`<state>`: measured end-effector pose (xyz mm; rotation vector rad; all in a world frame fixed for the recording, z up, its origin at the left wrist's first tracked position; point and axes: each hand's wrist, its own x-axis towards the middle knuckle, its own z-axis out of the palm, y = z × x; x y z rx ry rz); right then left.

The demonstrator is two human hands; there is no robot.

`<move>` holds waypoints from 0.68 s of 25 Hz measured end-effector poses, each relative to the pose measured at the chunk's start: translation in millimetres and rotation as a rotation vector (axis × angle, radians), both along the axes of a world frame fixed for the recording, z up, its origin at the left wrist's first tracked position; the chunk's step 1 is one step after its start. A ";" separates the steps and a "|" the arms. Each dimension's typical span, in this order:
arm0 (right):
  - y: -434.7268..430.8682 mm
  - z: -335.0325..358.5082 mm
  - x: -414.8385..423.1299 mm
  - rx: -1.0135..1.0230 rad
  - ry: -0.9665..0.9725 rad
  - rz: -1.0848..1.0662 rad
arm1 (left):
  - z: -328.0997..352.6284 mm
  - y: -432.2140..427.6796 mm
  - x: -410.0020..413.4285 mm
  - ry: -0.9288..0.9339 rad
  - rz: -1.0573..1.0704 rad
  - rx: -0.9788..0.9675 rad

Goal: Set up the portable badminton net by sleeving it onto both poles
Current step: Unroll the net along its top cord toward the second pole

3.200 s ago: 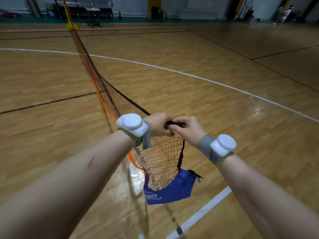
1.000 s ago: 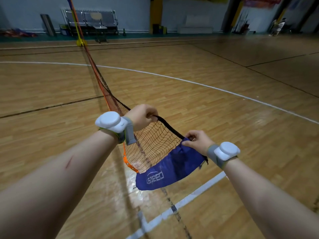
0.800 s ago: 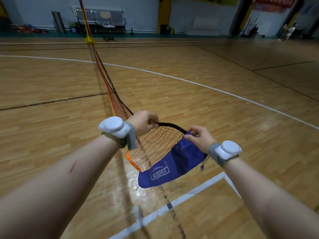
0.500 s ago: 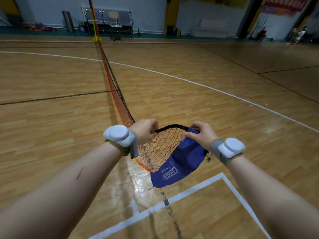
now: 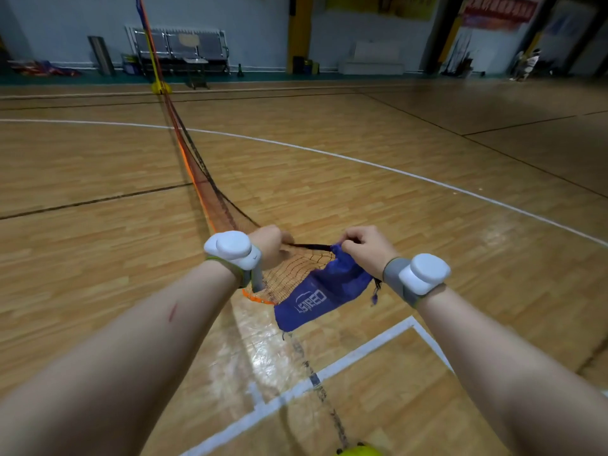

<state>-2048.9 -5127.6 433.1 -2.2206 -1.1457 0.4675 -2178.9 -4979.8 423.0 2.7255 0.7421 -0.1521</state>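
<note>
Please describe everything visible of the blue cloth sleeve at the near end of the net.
The blue sleeve looks like thin, limp fabric with a white printed logo, wrinkled and gathered at its top. It hangs slanted above the wooden floor, joined to the near edge of the net. The right hand pinches its bunched top. A short cord dangles at its right side.

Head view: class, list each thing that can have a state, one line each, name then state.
Net: far end on the far pole, near end held up off the floor, sagging.
Blue sleeve: bunched, hanging from the net's near end, on no pole.
Far pole: standing, net attached.
Left hand: grips the net's top edge.
Right hand: pinches the sleeve's top.
</note>
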 end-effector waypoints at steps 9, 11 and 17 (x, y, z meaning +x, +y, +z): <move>-7.1 -8.1 -44.3 0.023 -0.145 0.163 | 3.8 -47.1 -13.1 -0.217 -0.166 -0.156; -7.1 -6.4 -44.8 0.059 -0.129 0.198 | 6.9 -48.0 -20.5 -0.210 -0.108 -0.129; -23.9 -11.0 -35.6 0.098 0.047 0.033 | 12.2 -64.9 -35.8 -0.247 0.138 -0.039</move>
